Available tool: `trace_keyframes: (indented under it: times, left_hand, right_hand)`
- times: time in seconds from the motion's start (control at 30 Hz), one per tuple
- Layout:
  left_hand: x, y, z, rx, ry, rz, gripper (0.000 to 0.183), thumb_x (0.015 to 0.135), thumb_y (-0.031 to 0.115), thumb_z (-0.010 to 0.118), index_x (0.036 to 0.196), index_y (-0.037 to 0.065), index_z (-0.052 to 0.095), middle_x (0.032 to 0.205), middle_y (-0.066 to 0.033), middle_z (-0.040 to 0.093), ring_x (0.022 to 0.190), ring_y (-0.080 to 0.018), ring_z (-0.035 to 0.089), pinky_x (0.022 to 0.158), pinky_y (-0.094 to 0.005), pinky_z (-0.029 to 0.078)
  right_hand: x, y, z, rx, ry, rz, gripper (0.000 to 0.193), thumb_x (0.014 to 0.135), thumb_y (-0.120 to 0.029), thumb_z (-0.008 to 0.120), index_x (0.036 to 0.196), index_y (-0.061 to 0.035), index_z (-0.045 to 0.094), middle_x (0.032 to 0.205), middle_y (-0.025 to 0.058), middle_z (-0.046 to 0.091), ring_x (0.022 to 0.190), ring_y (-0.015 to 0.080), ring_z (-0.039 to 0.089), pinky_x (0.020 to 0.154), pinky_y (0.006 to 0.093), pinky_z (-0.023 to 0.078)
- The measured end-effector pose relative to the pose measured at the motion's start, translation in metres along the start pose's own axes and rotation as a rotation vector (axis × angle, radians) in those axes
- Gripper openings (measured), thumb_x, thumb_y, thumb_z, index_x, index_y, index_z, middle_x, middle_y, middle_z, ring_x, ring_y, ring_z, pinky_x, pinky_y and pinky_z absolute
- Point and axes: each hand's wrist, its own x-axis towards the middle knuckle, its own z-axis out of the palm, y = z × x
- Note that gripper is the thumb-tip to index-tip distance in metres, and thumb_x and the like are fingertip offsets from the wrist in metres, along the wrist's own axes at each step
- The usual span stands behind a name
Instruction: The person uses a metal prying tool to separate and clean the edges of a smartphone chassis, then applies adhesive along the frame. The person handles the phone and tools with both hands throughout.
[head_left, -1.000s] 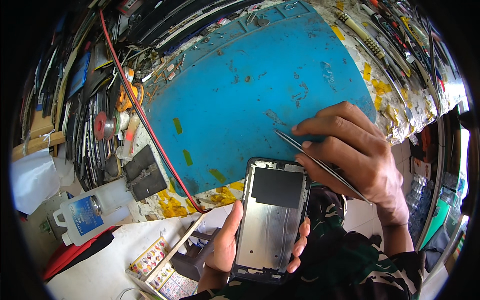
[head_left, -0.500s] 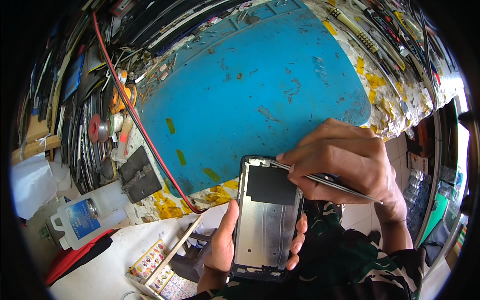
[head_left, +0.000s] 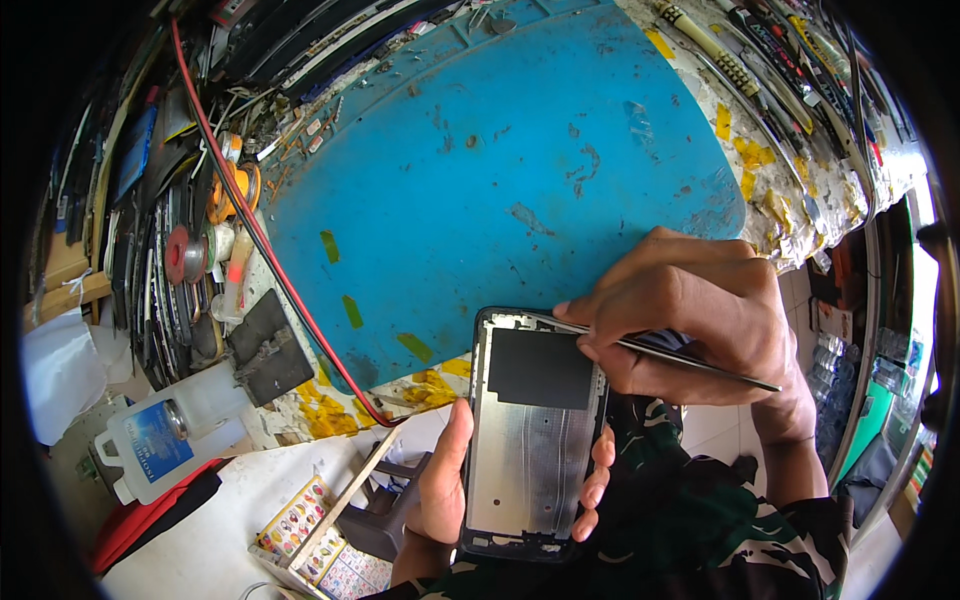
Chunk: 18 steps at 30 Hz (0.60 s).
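Note:
My left hand (head_left: 443, 482) is closed around a phone frame (head_left: 520, 460), thumb along its left edge and fingertips curling over the right edge. The frame has a black rim, a bare silver metal inside and a black rectangular sheet (head_left: 541, 367) on its upper part. Above its upper right corner, my right hand (head_left: 700, 310) grips thin metal tweezers (head_left: 700, 362). Their back end points down to the right; the tips are hidden near my fingers at the frame's top edge. Whether the tips touch the frame I cannot tell.
A worn blue mat (head_left: 480, 210) covers the bench beyond the phone frame. A red and black cable (head_left: 268, 238) runs along its left side. At left are wire spools (head_left: 185, 253) and a white bottle (head_left: 150, 450) with a blue label. Several tools (head_left: 755, 75) lie at the back right.
My right hand and the tweezers have shifted slightly to the right. My left hand holds the frame much as before. The view has moved a little.

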Motion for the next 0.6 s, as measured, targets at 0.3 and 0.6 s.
trace_keyframes:
  times: [0.3,0.6]
  left_hand:
    - [-0.0006,-0.0004,-0.003,0.028,-0.001,-0.007,0.083,0.092,0.077,0.025,0.145,0.014,0.032,0.125,-0.0223,0.04,0.1,-0.0316,0.049,0.075,-0.0461,0.049]
    - [0.0,-0.0016,-0.003,-0.02,-0.011,0.018,0.083,0.092,0.077,0.024,0.146,0.013,0.031,0.125,-0.0236,0.04,0.1,-0.0317,0.049,0.073,-0.0457,0.048]
  right_hand:
    - [0.0071,-0.0059,-0.0005,-0.04,-0.017,0.065,0.027,0.065,0.006,0.079,0.073,-0.0097,0.059,0.078,0.0069,0.073,0.068,0.0215,0.068,0.06,0.0304,0.053]
    - [0.0105,-0.0052,-0.0003,-0.047,-0.03,0.009,0.026,0.066,0.008,0.077,0.082,-0.0077,0.063,0.074,0.0045,0.069,0.066,0.0209,0.066,0.059,0.0312,0.051]
